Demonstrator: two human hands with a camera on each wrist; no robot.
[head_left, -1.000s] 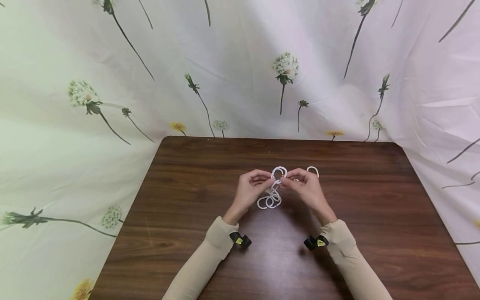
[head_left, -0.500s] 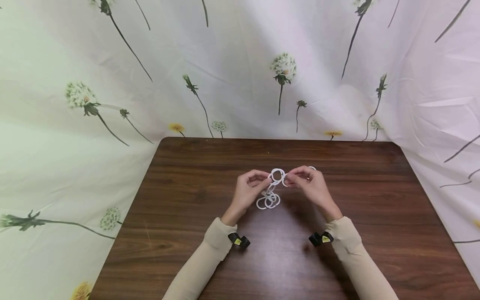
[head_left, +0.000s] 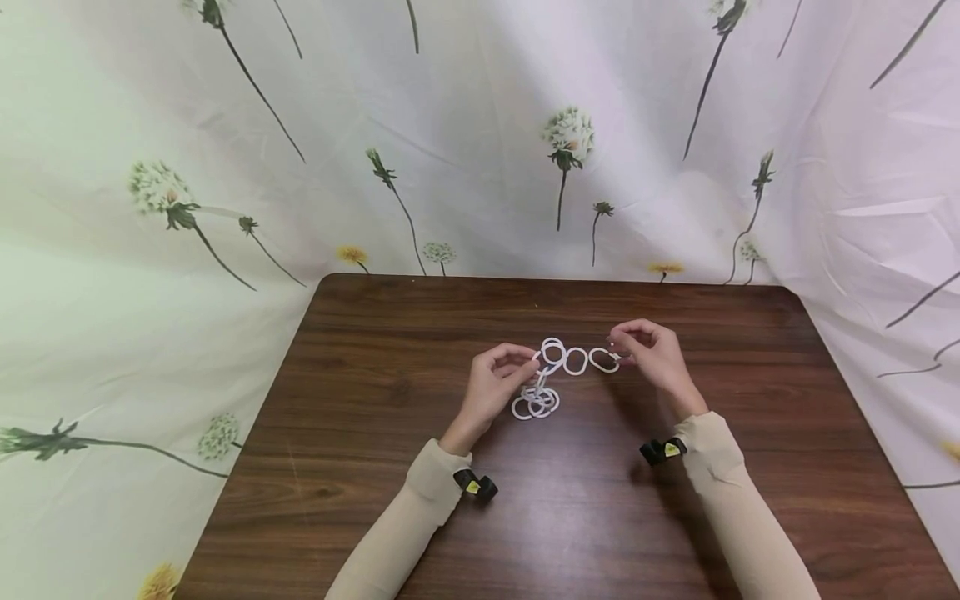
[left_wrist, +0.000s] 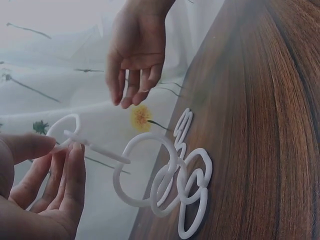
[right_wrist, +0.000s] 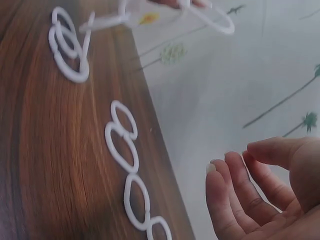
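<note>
One white chain link [left_wrist: 78, 123] stays pinched in left hand [head_left: 495, 385] | right hand [head_left: 654, 352] has moved away, fingers loosely bent

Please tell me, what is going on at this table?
A person's left hand pinches one white ring above the wooden table. That ring appears joined to others, which hang down to a small pile of rings. The right hand is raised and holds nothing, its fingers loosely curved. Near it, a row of rings lies on the table. I cannot tell whether this row is connected with the pile.
</note>
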